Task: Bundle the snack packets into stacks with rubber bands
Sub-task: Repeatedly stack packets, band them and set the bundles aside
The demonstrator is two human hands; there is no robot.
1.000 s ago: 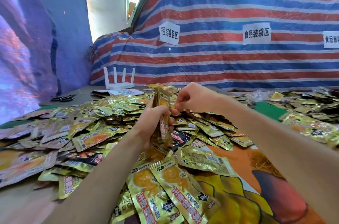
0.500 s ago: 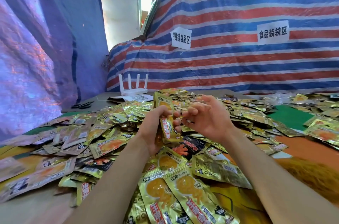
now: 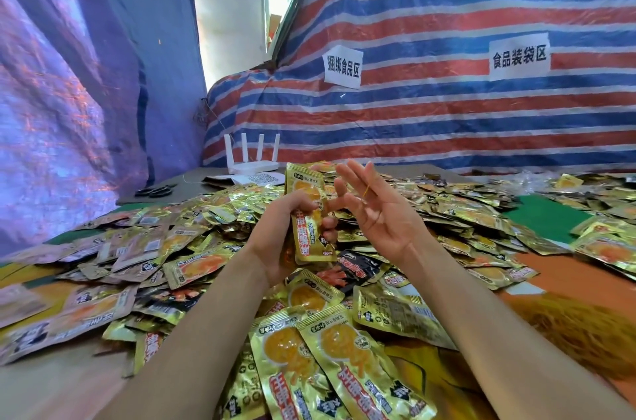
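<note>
My left hand grips an upright stack of gold snack packets above the table, fingers curled round its middle. My right hand is just to the right of the stack, palm up and fingers spread. A thin yellow rubber band is looped over those spread fingers. One fingertip of the right hand touches the stack's edge. Loose gold packets lie heaped all over the table around both hands. Two gold packets lie face up close to me between my forearms.
A white router with upright antennas stands at the back of the table. Black scissors lie at the back left. Striped tarpaulin with paper signs hangs behind. A green patch and orange cloth show at the right.
My right hand went from a closed pinch near the stack's top to an open, spread palm with the rubber band over its fingers. The left hand kept its grip on the stack.
</note>
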